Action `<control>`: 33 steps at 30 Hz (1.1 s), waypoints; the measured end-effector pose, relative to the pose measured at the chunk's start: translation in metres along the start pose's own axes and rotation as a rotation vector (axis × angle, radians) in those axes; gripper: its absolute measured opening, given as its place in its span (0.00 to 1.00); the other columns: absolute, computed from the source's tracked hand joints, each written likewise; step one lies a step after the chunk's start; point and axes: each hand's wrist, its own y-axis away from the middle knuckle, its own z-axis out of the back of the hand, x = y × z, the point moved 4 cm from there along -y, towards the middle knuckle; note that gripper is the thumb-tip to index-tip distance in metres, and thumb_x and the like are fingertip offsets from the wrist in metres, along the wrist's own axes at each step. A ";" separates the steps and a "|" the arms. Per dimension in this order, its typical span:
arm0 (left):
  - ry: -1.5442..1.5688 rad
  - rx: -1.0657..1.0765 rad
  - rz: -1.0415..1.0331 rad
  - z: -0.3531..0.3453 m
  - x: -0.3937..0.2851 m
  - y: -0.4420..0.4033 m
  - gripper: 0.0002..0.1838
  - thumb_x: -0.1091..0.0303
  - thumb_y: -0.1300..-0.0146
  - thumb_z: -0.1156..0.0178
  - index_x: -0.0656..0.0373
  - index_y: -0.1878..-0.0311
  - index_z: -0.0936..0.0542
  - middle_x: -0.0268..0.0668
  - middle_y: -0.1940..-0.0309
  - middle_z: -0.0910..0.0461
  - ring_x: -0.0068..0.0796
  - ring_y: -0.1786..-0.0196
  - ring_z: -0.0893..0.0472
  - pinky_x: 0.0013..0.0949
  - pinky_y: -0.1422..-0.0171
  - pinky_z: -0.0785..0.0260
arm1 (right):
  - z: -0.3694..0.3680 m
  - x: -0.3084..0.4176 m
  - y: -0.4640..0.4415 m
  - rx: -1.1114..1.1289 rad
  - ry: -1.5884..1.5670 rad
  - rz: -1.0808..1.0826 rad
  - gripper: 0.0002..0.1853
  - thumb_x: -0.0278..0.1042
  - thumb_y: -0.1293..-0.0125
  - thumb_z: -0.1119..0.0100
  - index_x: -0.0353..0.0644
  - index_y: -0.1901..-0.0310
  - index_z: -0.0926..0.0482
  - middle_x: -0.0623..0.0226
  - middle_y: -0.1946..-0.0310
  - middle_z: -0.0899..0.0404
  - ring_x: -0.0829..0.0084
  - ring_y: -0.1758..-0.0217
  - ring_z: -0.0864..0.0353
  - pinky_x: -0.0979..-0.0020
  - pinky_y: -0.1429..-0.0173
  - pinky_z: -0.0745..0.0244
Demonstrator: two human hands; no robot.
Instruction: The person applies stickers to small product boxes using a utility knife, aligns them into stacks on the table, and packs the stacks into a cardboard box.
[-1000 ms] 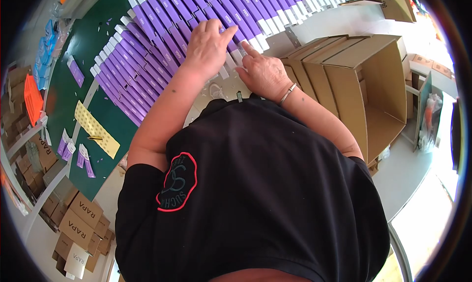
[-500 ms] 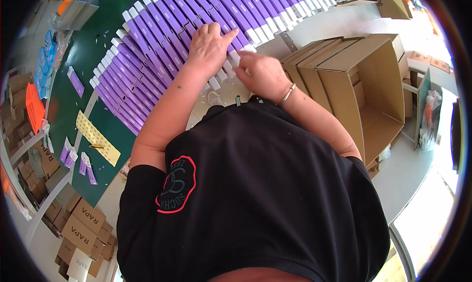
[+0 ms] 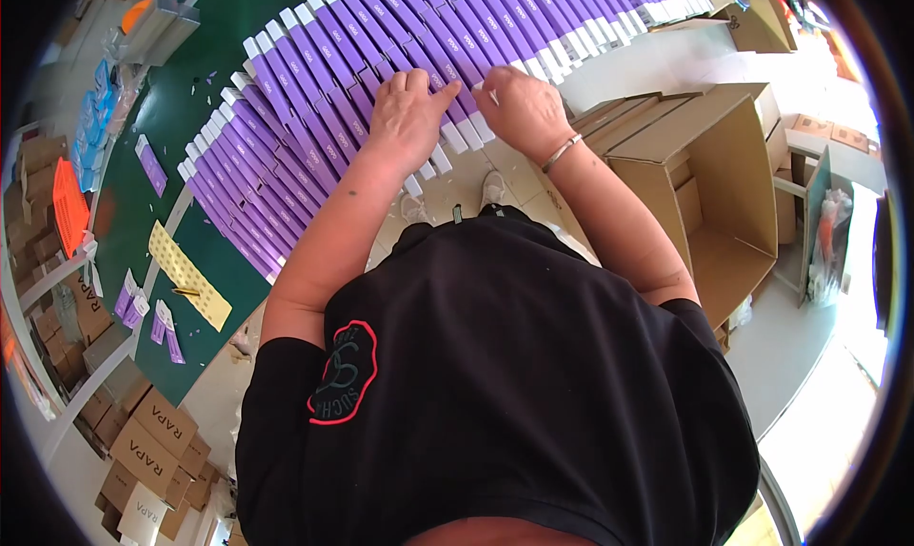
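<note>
Long rows of narrow purple boxes (image 3: 328,75) with white ends lie side by side across the green table. My left hand (image 3: 411,118) rests on several of them with its fingers spread, the thumb pointing right. To its right, my right hand (image 3: 524,108) is at the white end of one purple box, its thumb and index finger pinched there. Whether it grips the box's end flap is too small to tell. A metal bracelet circles my right wrist. Some white ends stick out past the table edge below my hands.
Large open cardboard boxes (image 3: 657,156) stand at the right. On the green table (image 3: 205,346), a yellow dotted sheet (image 3: 190,275) and some loose purple pieces (image 3: 168,332) lie at the left. An orange crate (image 3: 69,206) and stacked RAPA cartons (image 3: 145,458) are further left.
My right hand has moved up and to the right, from one white box end to another. My left hand stays spread on the boxes. The view has shifted slightly.
</note>
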 end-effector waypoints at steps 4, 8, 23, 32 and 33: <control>0.025 -0.194 -0.005 -0.002 0.011 0.009 0.23 0.76 0.38 0.45 0.48 0.39 0.21 0.42 0.48 0.28 0.43 0.47 0.28 0.42 0.38 0.34 | -0.013 -0.012 -0.036 -0.160 0.043 0.067 0.14 0.40 0.34 0.46 0.36 0.62 0.19 0.54 0.55 0.17 0.55 0.56 0.17 0.60 0.47 0.22; -0.024 -0.642 0.209 0.023 0.054 0.041 0.25 0.73 0.43 0.39 0.59 0.39 0.25 0.53 0.40 0.29 0.52 0.40 0.27 0.48 0.33 0.36 | -0.011 -0.009 -0.046 -0.151 0.077 0.042 0.14 0.39 0.33 0.47 0.35 0.59 0.19 0.53 0.57 0.17 0.55 0.52 0.19 0.59 0.42 0.25; 0.900 -0.349 0.897 -0.004 0.156 0.088 0.24 0.67 0.41 0.32 0.69 0.43 0.24 0.50 0.51 0.20 0.37 0.52 0.18 0.36 0.48 0.24 | -0.011 0.011 -0.089 -0.030 0.052 -0.027 0.18 0.38 0.35 0.49 0.29 0.56 0.20 0.45 0.55 0.18 0.51 0.49 0.19 0.58 0.39 0.25; 0.913 -0.348 0.869 -0.011 0.160 0.082 0.21 0.68 0.43 0.32 0.68 0.48 0.22 0.43 0.62 0.16 0.35 0.63 0.16 0.35 0.54 0.22 | -0.003 0.025 -0.114 0.086 -0.002 -0.169 0.22 0.40 0.35 0.49 0.28 0.51 0.20 0.42 0.51 0.21 0.49 0.50 0.19 0.56 0.40 0.25; 0.934 -0.338 0.865 -0.007 0.155 0.080 0.20 0.69 0.42 0.32 0.67 0.48 0.22 0.44 0.61 0.16 0.35 0.61 0.16 0.35 0.52 0.22 | -0.001 0.027 -0.116 0.118 0.005 -0.171 0.23 0.41 0.34 0.49 0.28 0.49 0.21 0.42 0.50 0.21 0.49 0.49 0.19 0.56 0.39 0.25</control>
